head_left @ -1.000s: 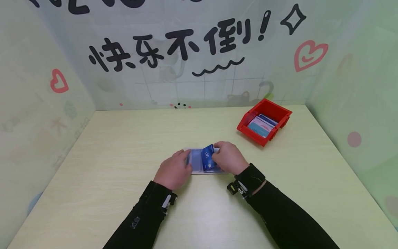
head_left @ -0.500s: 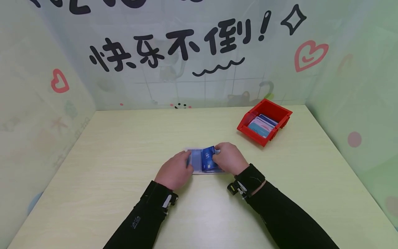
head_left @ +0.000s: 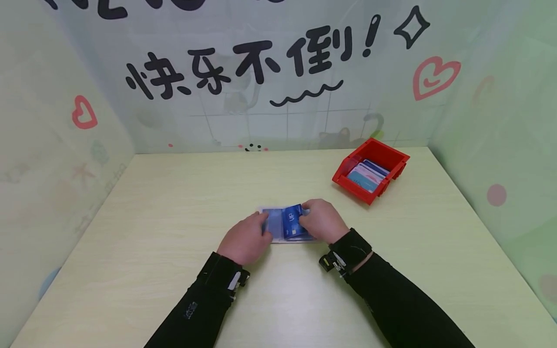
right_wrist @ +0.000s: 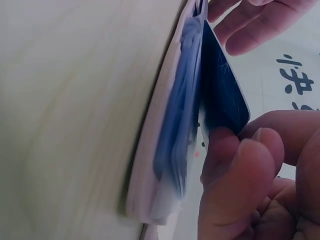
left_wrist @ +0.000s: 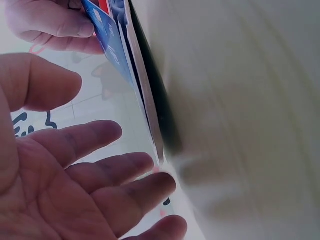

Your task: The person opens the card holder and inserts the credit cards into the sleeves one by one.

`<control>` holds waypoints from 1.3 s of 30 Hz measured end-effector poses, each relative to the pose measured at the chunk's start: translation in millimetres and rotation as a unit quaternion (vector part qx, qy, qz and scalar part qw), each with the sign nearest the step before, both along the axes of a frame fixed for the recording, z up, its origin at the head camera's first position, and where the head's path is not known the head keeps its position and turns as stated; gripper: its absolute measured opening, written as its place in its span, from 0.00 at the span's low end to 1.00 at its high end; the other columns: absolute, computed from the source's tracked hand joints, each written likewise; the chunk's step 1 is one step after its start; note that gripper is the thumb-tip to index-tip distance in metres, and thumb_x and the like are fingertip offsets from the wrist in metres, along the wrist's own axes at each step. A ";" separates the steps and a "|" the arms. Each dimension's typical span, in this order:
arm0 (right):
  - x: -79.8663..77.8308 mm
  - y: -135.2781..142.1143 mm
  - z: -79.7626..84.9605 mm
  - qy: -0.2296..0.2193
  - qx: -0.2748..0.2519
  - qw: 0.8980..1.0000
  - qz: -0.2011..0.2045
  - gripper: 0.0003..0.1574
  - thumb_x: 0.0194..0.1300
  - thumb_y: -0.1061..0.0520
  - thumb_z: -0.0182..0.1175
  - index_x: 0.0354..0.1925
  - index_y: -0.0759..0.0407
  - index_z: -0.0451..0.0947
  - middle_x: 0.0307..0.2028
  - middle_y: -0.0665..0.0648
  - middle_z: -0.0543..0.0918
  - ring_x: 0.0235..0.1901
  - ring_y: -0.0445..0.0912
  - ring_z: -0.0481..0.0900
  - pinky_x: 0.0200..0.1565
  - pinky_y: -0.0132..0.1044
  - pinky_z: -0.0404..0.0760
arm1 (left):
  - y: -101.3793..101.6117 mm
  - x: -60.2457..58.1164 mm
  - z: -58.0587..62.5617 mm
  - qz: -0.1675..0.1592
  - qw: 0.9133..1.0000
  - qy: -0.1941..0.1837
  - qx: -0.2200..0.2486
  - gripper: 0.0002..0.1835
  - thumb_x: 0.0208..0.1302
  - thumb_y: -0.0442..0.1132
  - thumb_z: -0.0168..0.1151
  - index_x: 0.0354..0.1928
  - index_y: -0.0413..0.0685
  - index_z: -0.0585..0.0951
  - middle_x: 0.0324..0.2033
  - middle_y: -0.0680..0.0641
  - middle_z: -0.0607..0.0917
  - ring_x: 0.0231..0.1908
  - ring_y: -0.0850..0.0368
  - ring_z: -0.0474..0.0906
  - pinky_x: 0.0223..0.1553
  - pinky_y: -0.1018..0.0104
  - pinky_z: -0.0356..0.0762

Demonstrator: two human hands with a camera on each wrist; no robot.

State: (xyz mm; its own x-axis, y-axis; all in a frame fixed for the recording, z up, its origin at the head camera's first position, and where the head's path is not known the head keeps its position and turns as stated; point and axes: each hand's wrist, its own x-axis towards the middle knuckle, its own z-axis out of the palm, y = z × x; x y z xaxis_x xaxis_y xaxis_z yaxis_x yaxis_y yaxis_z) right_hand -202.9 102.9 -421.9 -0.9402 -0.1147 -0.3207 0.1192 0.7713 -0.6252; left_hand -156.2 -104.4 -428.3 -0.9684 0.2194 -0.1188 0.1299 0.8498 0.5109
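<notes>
A card holder (head_left: 274,225) with clear bluish sleeves lies open on the table; in the right wrist view its stacked sleeves (right_wrist: 175,130) show from the edge. My right hand (head_left: 323,221) pinches a blue bank card (head_left: 292,221) at its right side, between thumb and fingers. The card (left_wrist: 111,42) slants up from the holder, its left end down at a sleeve. At the holder's left edge is my left hand (head_left: 244,239), its thumb and fingers spread and loosely bent in the left wrist view, fingertips close to the edge.
A red plastic bin (head_left: 358,193) holding several cards (head_left: 365,176) stands tilted at the table's back right. The pale wooden table (head_left: 174,203) is bounded by printed cloth walls (head_left: 235,125) at the back and sides.
The bank card has turned from a slant to nearly square with the holder and sits a little lower. Both hands have shifted very slightly right; the bin stays put.
</notes>
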 end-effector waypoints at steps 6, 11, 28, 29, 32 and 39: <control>0.1 -2.7 -1.1 0.008 0.016 1.000 0.004 0.31 0.76 0.52 0.61 0.72 0.62 0.75 0.63 0.61 0.82 0.50 0.53 0.81 0.43 0.39 0.89 | 0.4 -0.2 0.6 -0.002 1.000 -0.014 0.007 0.31 0.75 0.41 0.55 0.77 0.42 0.70 0.75 0.38 0.73 0.75 0.39 0.70 0.73 0.43 0.70; 0.9 -3.5 -0.1 0.022 0.036 0.999 0.021 0.30 0.76 0.52 0.61 0.71 0.62 0.76 0.65 0.61 0.82 0.53 0.53 0.81 0.59 0.50 0.86 | 0.2 0.4 1.1 0.002 1.000 -0.019 0.014 0.30 0.76 0.41 0.55 0.77 0.42 0.70 0.74 0.40 0.75 0.73 0.40 0.73 0.72 0.43 0.72; 0.2 1.9 2.8 0.006 0.020 0.999 0.048 0.26 0.73 0.54 0.61 0.66 0.60 0.81 0.56 0.61 0.84 0.35 0.50 0.83 0.28 0.33 0.80 | 0.4 0.4 1.0 -0.001 1.000 -0.014 0.010 0.30 0.76 0.41 0.54 0.77 0.42 0.70 0.73 0.41 0.76 0.74 0.41 0.72 0.73 0.44 0.71; 0.3 1.7 2.5 0.006 0.019 0.999 0.050 0.25 0.73 0.55 0.61 0.65 0.60 0.82 0.56 0.61 0.84 0.33 0.49 0.82 0.27 0.33 0.79 | 0.5 0.5 1.1 -0.002 1.000 -0.013 0.010 0.30 0.76 0.41 0.54 0.77 0.42 0.70 0.73 0.41 0.76 0.74 0.41 0.72 0.73 0.44 0.71; 0.6 0.9 1.2 0.005 0.014 0.999 0.051 0.24 0.74 0.55 0.61 0.64 0.60 0.83 0.55 0.61 0.84 0.30 0.49 0.83 0.25 0.33 0.79 | 0.7 0.5 1.0 -0.004 1.000 -0.012 0.009 0.30 0.76 0.42 0.54 0.77 0.42 0.70 0.73 0.41 0.76 0.74 0.41 0.72 0.73 0.44 0.71; 3.0 -4.3 -2.7 0.045 0.017 0.997 0.057 0.28 0.76 0.53 0.62 0.70 0.57 0.78 0.60 0.60 0.84 0.50 0.52 0.81 0.52 0.44 0.87 | 1.5 0.1 -0.5 -0.004 1.000 -0.007 0.006 0.30 0.77 0.42 0.55 0.77 0.41 0.70 0.73 0.41 0.76 0.73 0.41 0.72 0.72 0.43 0.72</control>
